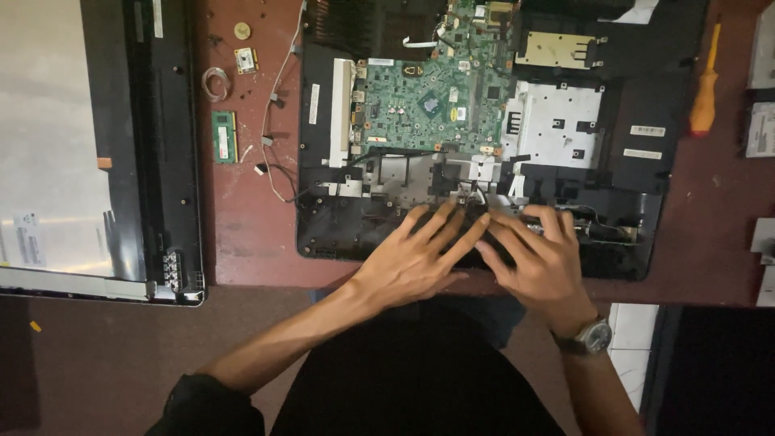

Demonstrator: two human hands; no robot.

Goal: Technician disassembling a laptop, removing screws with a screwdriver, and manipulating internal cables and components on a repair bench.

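Note:
An opened black laptop base (638,202) lies on the reddish-brown table, with its green motherboard (428,105) exposed at the upper middle. My left hand (416,258) rests flat on the near edge of the base, fingers spread toward a small cluster of wires (470,192). My right hand (537,258), with a wristwatch (593,335) on its wrist, lies beside it, and its fingers touch the same near-edge area. The fingertips of both hands meet just below the wires. Neither hand visibly holds anything.
A detached laptop screen panel (161,161) lies at the left. A green memory stick (224,137), a small coin-like disc (241,31), loose wire (215,83) and small parts sit between panel and base. An orange-handled screwdriver (705,89) lies at the right.

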